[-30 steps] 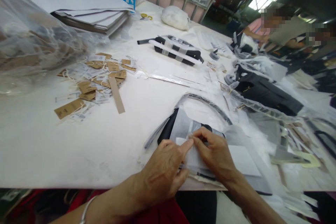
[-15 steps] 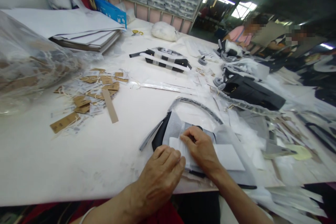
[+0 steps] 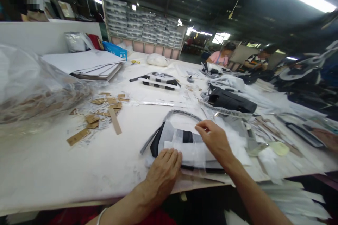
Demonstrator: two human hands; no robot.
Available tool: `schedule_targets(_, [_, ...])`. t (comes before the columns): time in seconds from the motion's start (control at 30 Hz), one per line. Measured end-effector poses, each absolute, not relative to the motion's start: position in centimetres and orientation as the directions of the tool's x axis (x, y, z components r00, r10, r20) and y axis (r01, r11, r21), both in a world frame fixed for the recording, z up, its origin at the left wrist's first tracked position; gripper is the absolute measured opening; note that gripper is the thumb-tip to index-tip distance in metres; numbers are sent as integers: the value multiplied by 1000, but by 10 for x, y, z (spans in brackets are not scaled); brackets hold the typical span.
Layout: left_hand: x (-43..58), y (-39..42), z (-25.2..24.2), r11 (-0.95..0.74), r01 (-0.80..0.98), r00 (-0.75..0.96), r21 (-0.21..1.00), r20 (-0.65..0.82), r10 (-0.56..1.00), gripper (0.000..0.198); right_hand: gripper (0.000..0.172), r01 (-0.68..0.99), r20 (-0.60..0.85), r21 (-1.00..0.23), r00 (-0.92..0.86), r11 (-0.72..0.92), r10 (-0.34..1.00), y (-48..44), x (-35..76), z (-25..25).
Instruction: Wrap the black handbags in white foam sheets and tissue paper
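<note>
A black handbag [image 3: 156,144] with a grey covering lies at the front edge of the table, its wrapped handle [image 3: 182,112] arching away from me. A folded white foam sheet [image 3: 191,149] stretches across its front. My left hand [image 3: 166,167] rests flat on the sheet's left end, fingers extended. Just above the bag's right half is my right hand [image 3: 212,139], thumb and fingers pinched together; what they hold, if anything, I cannot make out. Clear film [image 3: 201,160] overlaps the sheet below that hand.
Brown tags [image 3: 92,121] lie scattered to the left beside a clear plastic bag [image 3: 34,88]. Another wrapped handbag [image 3: 160,81] lies farther back. A black bag [image 3: 232,100] and packing scraps cover the right side. Two people sit beyond; another person's hand [image 3: 326,139] shows far right.
My right hand has lifted off the bag and moved to the right. My left hand has flattened onto the white sheet. The head view has tilted up.
</note>
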State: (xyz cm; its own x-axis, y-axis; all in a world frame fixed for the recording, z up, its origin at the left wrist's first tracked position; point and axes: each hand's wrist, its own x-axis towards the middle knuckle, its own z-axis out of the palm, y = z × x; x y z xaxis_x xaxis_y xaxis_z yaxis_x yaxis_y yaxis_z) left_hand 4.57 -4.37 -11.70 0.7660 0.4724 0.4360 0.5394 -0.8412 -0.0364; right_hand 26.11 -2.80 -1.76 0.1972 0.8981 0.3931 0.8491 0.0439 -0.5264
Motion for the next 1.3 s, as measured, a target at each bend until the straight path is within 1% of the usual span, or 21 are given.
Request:
schedule_targets(0.07, [46, -45, -119, -836, 546, 762, -50, 445, 471, 38, 25, 848, 430, -526, 329, -63, 841, -49, 300, 4])
schedule_targets(0.13, [46, -47, -120, -830, 554, 753, -68, 467, 464, 39, 32, 809, 420, -532, 508, -250, 752, -72, 348, 18])
schedule_targets(0.2, [45, -47, -122, -823, 559, 739, -95, 506, 444, 41, 36, 729, 393, -537, 662, -425, 638, -93, 400, 23])
schedule_targets(0.27, [42, -45, -124, -817, 561, 718, -132, 567, 402, 42, 33, 645, 326, -550, 751, -531, 574, -111, 447, 19])
schedule_targets(0.33, [39, -39, -126, -817, 553, 704, -164, 616, 353, 40, 27, 583, 242, -576, 791, -573, 561, -121, 484, 7])
schedule_targets(0.4, [37, -32, -126, -837, 508, 724, -205, 627, 286, 38, 25, 533, 158, -616, 806, -581, 571, -124, 509, -10])
schedule_targets(0.53, [34, -26, -122, -848, 463, 753, -259, 620, 221, 34, 34, 407, -15, -731, 793, -547, 610, -114, 530, -44])
schedule_targets(0.63, [34, -26, -118, -845, 451, 753, -289, 631, 186, 34, 35, 348, -77, -789, 762, -506, 643, -103, 538, -55])
schedule_targets(0.73, [36, -26, -113, -847, 447, 747, -287, 641, 177, 32, 32, 324, -93, -817, 743, -477, 663, -91, 543, -56])
schedule_targets(0.87, [36, -26, -110, -849, 445, 759, -284, 623, 190, 32, 20, 291, -92, -851, 739, -438, 668, -77, 544, -52])
schedule_targets(1.03, [34, -26, -116, -845, 439, 779, -306, 598, 188, 33, 13, 240, -84, -885, 762, -400, 642, -72, 542, -38])
schedule_targets(1.17, [32, -25, -122, -847, 433, 782, -308, 595, 184, 35, 18, 214, -32, -919, 796, -331, 604, -83, 539, -22])
schedule_targets(1.23, [33, -26, -124, -854, 445, 758, -269, 621, 200, 35, 21, 216, -16, -926, 796, -308, 605, -96, 533, -18])
schedule_targets(1.3, [34, -29, -126, -861, 467, 727, -201, 642, 244, 35, 25, 230, -13, -919, 792, -319, 610, -113, 526, -19])
